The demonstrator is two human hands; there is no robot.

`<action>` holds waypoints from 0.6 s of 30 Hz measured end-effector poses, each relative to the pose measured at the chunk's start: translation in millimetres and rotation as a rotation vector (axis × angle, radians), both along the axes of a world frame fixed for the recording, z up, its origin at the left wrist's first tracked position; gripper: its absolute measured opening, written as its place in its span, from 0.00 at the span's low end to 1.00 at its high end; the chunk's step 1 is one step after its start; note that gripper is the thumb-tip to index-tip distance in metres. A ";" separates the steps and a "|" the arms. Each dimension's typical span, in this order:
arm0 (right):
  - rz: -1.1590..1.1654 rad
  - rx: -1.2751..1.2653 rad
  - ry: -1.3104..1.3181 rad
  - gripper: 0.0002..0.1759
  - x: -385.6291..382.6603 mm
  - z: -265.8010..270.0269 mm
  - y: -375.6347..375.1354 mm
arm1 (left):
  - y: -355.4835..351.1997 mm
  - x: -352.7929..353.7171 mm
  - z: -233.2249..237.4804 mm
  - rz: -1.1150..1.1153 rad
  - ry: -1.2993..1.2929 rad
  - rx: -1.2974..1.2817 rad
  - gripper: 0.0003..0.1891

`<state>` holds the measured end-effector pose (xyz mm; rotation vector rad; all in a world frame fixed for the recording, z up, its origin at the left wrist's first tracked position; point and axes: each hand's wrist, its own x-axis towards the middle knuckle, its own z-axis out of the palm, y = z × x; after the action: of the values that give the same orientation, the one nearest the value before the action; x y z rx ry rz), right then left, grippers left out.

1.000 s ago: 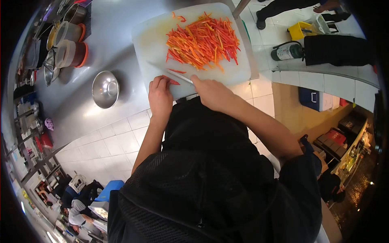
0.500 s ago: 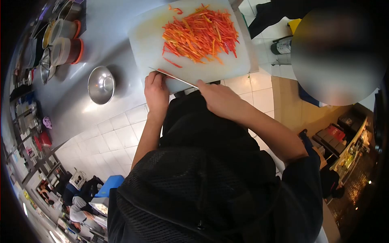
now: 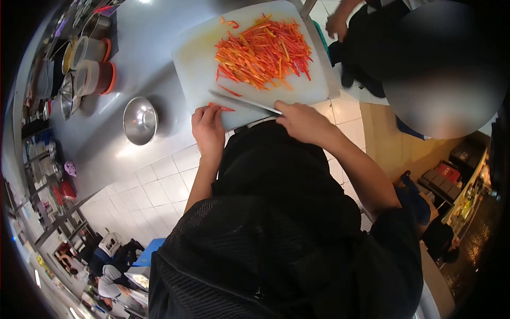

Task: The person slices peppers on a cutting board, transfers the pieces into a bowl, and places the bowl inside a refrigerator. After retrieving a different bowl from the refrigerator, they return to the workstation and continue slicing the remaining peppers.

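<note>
At the near edge of the white cutting board [image 3: 194, 74], my left hand [image 3: 207, 127] has its fingers curled over a piece of red pepper [image 3: 222, 107]. My right hand [image 3: 303, 121] is closed around the handle of a knife [image 3: 248, 101]. Its blade points left across the board, just beyond the pepper piece and apart from it. A large heap of thin red and orange pepper strips [image 3: 265, 50] covers the upper middle of the board. One loose strip [image 3: 229, 91] lies between the heap and the blade.
A steel bowl [image 3: 141, 121] stands on the metal table [image 3: 106, 138] left of the board. Plastic tubs [image 3: 90, 77] with orange lids line the far left. Another person in dark clothes [image 3: 388, 42] is close by at the right, one hand [image 3: 337, 26] near the board's corner.
The knife has lifted away from the pepper piece and shifted right with my right hand. The person at the right has come closer, with a hand now showing.
</note>
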<state>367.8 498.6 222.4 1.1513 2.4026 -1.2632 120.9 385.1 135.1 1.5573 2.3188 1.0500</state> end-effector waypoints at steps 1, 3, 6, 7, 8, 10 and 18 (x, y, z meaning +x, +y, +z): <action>-0.030 0.058 0.013 0.12 1.7 -5.0 1.3 | 0.9 0.9 1.0 -0.006 0.011 0.018 0.05; -0.044 0.102 0.010 0.12 -3.7 -2.7 2.2 | 2.4 4.0 0.7 -0.019 0.021 0.039 0.05; -0.004 0.137 0.045 0.13 -14.8 3.6 -6.2 | 2.9 0.9 2.1 -0.024 0.047 0.017 0.05; 0.059 0.128 0.068 0.13 -16.8 6.7 -12.2 | 2.9 -0.2 2.5 -0.035 0.066 0.008 0.05; 0.053 0.125 0.063 0.13 -18.4 10.5 -16.6 | 3.5 0.5 1.9 -0.044 0.080 0.001 0.05; 0.143 0.098 0.028 0.15 -20.3 16.4 -23.1 | 5.1 2.0 3.7 -0.045 0.072 -0.005 0.04; 0.131 0.082 -0.025 0.12 -31.4 2.4 -30.7 | 1.8 -0.8 1.9 -0.060 0.090 -0.012 0.05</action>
<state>336.5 467.8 224.8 1.0053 2.4871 -1.1143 120.2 387.0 137.0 1.6911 2.3151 0.9699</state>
